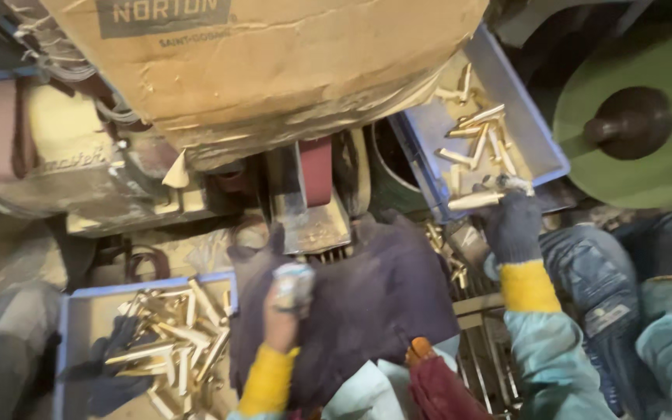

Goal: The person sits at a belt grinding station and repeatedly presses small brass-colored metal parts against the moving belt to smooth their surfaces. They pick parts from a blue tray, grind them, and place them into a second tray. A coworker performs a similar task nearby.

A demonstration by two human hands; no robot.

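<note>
The right hand [513, 222], in a dark glove with a yellow cuff, grips a brass rod [474, 201] at the near rim of the upper blue tray [542, 128], close to the green wheel [639, 117]. The left hand [289, 299] is closed around a small wrapped piece [295, 281] over dark cloth [359, 303], just below the belt sander [314, 175]. The lower blue tray [71, 311] holds pale, cylindrical brass rods.

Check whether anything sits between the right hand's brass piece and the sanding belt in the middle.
Nothing visible does. The right hand holds a brass piece at the edge of the upper blue tray. Between it and the red sanding belt lies only open space above the dark cloth.
</note>
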